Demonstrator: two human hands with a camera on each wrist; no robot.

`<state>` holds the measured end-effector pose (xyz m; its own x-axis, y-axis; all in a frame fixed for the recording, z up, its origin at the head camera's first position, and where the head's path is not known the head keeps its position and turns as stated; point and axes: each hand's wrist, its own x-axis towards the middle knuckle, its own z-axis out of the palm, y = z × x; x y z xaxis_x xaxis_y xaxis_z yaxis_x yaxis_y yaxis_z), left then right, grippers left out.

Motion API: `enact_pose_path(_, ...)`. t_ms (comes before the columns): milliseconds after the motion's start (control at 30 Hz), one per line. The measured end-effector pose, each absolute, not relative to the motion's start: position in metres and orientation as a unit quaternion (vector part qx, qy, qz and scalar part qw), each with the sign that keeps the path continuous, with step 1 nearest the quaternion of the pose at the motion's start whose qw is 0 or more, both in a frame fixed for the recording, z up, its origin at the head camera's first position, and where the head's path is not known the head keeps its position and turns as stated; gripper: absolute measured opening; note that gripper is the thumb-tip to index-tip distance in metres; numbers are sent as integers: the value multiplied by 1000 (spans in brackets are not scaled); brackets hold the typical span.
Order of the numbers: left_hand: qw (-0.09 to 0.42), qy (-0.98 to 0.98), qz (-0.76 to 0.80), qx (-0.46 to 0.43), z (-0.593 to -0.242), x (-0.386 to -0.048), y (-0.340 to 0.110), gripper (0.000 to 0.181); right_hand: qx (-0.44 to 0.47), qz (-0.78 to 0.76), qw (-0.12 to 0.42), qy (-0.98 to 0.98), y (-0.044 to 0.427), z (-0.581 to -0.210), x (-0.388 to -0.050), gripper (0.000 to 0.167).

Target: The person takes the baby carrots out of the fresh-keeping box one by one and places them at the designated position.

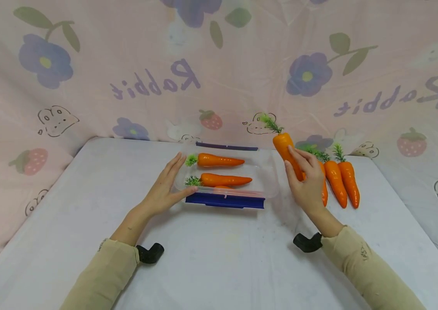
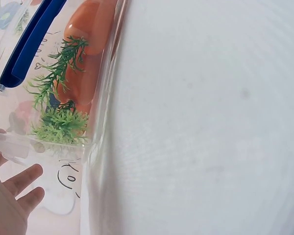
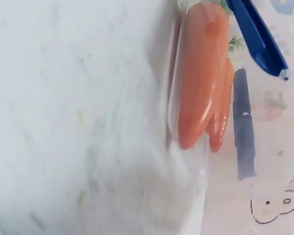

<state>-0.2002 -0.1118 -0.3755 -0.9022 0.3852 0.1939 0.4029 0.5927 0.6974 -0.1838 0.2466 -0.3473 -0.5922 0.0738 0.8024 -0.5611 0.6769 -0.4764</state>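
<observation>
A clear plastic box (image 1: 271, 185) with blue latch flaps (image 1: 224, 200) stands mid-table. Inside lie an upper carrot (image 1: 220, 160) and a lower carrot (image 1: 226, 180), leafy ends to the left; a bit of another carrot (image 1: 223, 187) shows behind the front wall. At the box's left end is my left hand (image 1: 161, 189), fingers extended, thumb by the front corner. My right hand (image 1: 307, 181) pinches a carrot (image 1: 283, 146) above the table, right of the box, its green top pointing up and left. The right wrist view shows box and carrots (image 3: 201, 78) but no hand.
Right of the box, partly behind my right hand, several carrots lie side by side, among them a middle carrot (image 1: 336, 183) and an outer carrot (image 1: 350, 184). A patterned cloth (image 1: 242, 77) hangs behind the white table (image 1: 219, 258).
</observation>
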Motion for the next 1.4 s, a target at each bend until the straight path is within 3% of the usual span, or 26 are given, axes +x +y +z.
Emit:
enact_pose_path(267,14,-890,-397,-224,-377,-200,-113,90,114,348,433,-824,255,-359,-187,37)
enact_pose_path(600,15,-889,-400,-224,-378,-200,-113,90,47,343,390,-853,265,-371,-190,36)
enact_pose_path(1400,9,-889,-400,-222,-378,-202,-113,88,-19,235,215,-948,274,-380,-203,40)
